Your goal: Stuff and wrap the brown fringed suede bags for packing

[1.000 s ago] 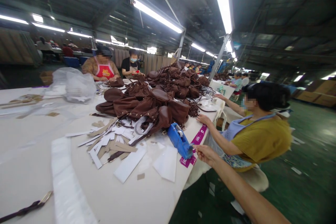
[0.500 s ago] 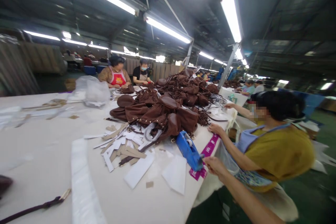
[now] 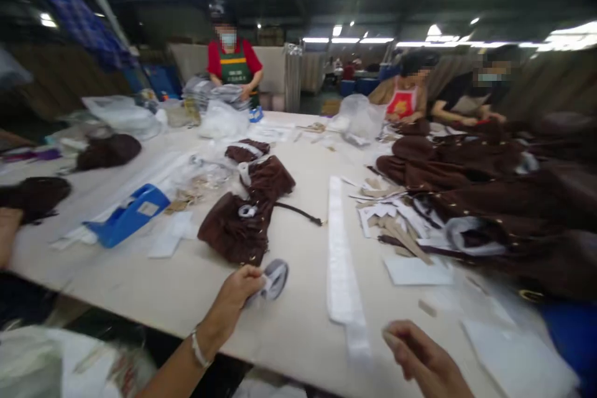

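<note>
Low over the near edge of the white table (image 3: 298,298), my left hand (image 3: 233,298) pinches a small grey-and-white coiled strap (image 3: 276,280). Its exact kind is blurred. My right hand (image 3: 422,354) is at the lower right, thumb and fingers drawn together; anything between them is too small to make out. Just beyond my left hand lie dark brown drawstring bags (image 3: 237,230), one with a white-wrapped ring on it. A thin dark strap (image 3: 298,212) reaches from them toward a long white strip (image 3: 340,255) lying between my hands.
A blue tape dispenser (image 3: 130,214) stands on the left. Heaped brown bags (image 3: 466,168) and paper scraps (image 3: 396,217) fill the right side. Across the table a person in a green apron (image 3: 236,68) handles grey items; two more people sit at the right back.
My view has swung left, bringing my left hand and the coiled strap into sight. My right hand has left the blue tape dispenser at the table's right edge.
</note>
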The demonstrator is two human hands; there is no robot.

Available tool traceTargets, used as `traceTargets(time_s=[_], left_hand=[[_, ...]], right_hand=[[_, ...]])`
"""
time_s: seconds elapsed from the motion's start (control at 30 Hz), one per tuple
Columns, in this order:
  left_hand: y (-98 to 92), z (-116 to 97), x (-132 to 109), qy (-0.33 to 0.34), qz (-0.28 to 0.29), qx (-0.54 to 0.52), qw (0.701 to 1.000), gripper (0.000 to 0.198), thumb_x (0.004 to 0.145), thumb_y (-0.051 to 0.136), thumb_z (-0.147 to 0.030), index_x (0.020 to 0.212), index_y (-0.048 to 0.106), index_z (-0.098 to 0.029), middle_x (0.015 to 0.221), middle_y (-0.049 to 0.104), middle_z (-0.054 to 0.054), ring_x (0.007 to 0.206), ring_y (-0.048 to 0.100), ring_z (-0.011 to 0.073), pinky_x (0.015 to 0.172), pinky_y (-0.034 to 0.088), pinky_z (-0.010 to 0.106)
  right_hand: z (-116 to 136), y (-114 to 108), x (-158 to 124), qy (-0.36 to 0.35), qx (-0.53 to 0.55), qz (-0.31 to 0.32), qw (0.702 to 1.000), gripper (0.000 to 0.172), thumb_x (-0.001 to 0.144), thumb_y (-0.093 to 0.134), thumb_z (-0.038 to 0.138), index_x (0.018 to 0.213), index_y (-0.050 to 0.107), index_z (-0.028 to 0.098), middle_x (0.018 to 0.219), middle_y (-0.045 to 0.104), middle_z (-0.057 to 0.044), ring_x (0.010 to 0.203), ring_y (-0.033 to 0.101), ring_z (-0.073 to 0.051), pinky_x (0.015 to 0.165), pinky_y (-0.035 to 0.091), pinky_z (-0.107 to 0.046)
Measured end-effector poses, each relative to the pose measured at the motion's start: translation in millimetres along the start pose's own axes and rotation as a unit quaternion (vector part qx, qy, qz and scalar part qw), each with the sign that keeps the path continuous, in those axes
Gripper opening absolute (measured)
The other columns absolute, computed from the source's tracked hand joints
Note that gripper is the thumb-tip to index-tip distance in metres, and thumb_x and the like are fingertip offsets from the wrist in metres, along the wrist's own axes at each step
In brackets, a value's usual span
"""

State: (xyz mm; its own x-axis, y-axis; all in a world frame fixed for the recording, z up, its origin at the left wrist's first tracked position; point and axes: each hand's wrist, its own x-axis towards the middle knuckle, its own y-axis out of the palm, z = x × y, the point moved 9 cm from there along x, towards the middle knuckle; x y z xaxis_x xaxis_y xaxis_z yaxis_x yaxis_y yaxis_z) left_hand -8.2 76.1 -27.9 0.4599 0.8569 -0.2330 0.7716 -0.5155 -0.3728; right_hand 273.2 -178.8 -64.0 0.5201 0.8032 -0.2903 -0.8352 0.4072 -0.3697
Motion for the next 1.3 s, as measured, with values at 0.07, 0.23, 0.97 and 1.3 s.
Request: traceTargets(time_s=[0.07, 0.23, 0.97, 1.3], left_hand=[[-8.3, 15, -6, -0.021, -0.006, -0.193, 0.981, 0.030, 0.075, 0.071, -0.038, 0.091, 0.061, -0.015, 0.082, 0.069, 0.004, 0.069, 0.062, 0.0128, 0.064, 0.047, 0.022], [2.1, 15, -2, -0.036, 0.009, -0.286, 0.958, 0.033, 0.071, 0.075, -0.037, 0.088, 0.057, -0.016, 0.073, 0.065, 0.001, 0.060, 0.055, 0.0111, 0.057, 0.039, 0.021], [-12.7, 16, -6, 0.008, -0.047, -0.279, 0.959, 0.033, 0.073, 0.075, -0.042, 0.089, 0.058, -0.019, 0.074, 0.064, 0.001, 0.069, 0.056, 0.0150, 0.064, 0.040, 0.024], [-8.6, 18, -9, 0.010, -0.024, -0.291, 0.957, 0.038, 0.072, 0.076, -0.046, 0.090, 0.057, -0.019, 0.076, 0.064, 0.002, 0.070, 0.056, 0.0157, 0.064, 0.040, 0.024]], right_hand=[[65, 83, 11, -0.042, 0.074, 0.115, 0.990, 0.028, 0.080, 0.061, 0.050, 0.082, 0.064, 0.023, 0.067, 0.051, 0.000, 0.063, 0.048, -0.016, 0.055, 0.043, -0.025], [149, 182, 34, -0.105, 0.152, 0.203, 0.962, 0.015, 0.082, 0.061, 0.034, 0.080, 0.062, 0.019, 0.064, 0.050, 0.003, 0.059, 0.046, -0.012, 0.051, 0.039, -0.021], [158, 196, 60, -0.121, -0.025, 0.069, 0.990, 0.019, 0.085, 0.060, 0.033, 0.070, 0.057, 0.021, 0.058, 0.055, 0.004, 0.053, 0.050, -0.012, 0.052, 0.035, -0.023], [146, 204, 66, -0.078, 0.038, 0.126, 0.988, 0.011, 0.077, 0.064, 0.028, 0.077, 0.058, 0.020, 0.056, 0.055, 0.006, 0.048, 0.050, -0.011, 0.046, 0.040, -0.021]])
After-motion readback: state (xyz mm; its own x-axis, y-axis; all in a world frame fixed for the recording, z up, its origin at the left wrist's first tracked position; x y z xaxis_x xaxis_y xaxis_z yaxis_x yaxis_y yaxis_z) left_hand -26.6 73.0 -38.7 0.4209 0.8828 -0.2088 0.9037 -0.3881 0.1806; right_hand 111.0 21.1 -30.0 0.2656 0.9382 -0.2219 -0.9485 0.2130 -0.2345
